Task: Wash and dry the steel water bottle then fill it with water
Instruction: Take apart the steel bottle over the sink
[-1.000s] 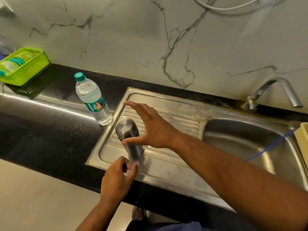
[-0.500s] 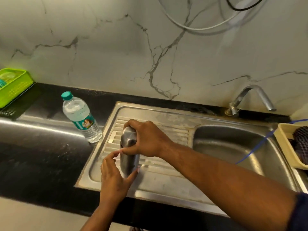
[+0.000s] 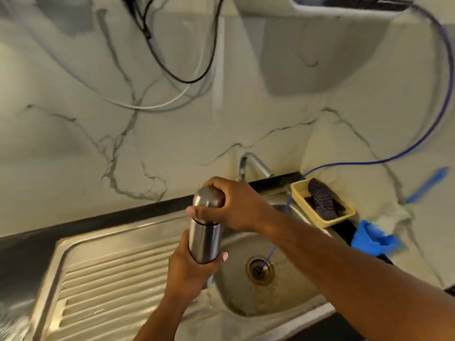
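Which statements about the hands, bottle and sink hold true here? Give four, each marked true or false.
1. The left hand grips the body of the cylindrical steel water bottle. True.
2. The right hand hangs free, holding nothing. False: it grips the bottle's domed steel cap.
3. The thin blue tube runs into the sink's round drain. True.
4. The pale yellow plastic tray is empty. False: a dark checked cloth lies in it.

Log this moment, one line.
left hand grips steel bottle | right hand grips cap | cap not yet off | held above sink | tap not running
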The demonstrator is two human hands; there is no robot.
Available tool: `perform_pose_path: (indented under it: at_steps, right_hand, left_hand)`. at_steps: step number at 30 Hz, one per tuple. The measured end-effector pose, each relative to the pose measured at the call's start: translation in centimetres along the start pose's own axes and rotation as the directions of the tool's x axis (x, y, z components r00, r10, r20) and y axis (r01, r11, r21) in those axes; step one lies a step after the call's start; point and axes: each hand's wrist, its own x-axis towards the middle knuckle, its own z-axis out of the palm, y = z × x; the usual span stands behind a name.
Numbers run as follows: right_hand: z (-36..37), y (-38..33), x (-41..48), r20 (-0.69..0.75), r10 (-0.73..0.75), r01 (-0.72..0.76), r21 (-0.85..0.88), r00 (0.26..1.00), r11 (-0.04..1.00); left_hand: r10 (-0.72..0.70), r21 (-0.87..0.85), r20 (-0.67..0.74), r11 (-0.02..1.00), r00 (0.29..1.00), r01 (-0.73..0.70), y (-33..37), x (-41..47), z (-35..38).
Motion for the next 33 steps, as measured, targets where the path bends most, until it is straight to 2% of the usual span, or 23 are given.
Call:
perform_pose_path:
  at_steps: [6, 11, 14, 20, 23, 27, 31, 33]
  right_hand:
    - [-4.9, 11.6, 0.1, 0.079, -0.026, 0.02, 0.079, 0.997, 0.997]
    - [-2.7, 22.2, -0.5, 0.12, -0.01, -0.029, 0.315, 0.993, 0.949]
    - [-0.3, 27.3, 0.2, 0.075, 0.01, -0.04, 0.407, 0.997, 0.913]
    - [6.7, 33.3, 4.1, -0.121, -0.011, 0.079, 0.568, 0.993, 0.819]
    - [8.6, 34.6, 5.3, -0.189, -0.059, 0.158, 0.561, 0.98, 0.813]
    - [8.6, 35.8, 5.3, -0.253, -0.139, 0.238, 0.416, 0.957, 0.878]
    - [7.8, 36.7, 5.0, -0.258, -0.097, 0.158, 0.229, 0.961, 0.96]
    - [7.4, 36.3, 4.8, -0.264, -0.038, 0.092, 0.197, 0.964, 0.976]
  left_hand:
    - [-0.009, 0.024, 0.071, 1.0, 0.997, 0.007, 0.6, 3.1, 10.4]
    - [-0.2, 0.064, 0.045, 0.978, 0.979, 0.197, -3.1, 4.2, 17.9]
    - [-0.24, 0.093, 0.045, 0.968, 0.97, 0.235, -5.9, 4.7, 20.7]
    - [-0.154, 0.124, 0.016, 0.981, 0.988, 0.151, -11.4, 7.1, 23.0]
    - [-0.127, 0.169, 0.007, 0.978, 0.992, 0.124, -13.2, 7.6, 23.3]
    - [-0.113, 0.303, 0.061, 0.949, 0.992, 0.089, -13.8, 7.8, 23.8]
    - [-0.075, 0.348, 0.112, 0.937, 0.991, 0.031, -14.0, 7.9, 23.9]
    - [-0.056, 0.352, 0.107, 0.936, 0.993, 0.015, -13.7, 7.9, 23.8]
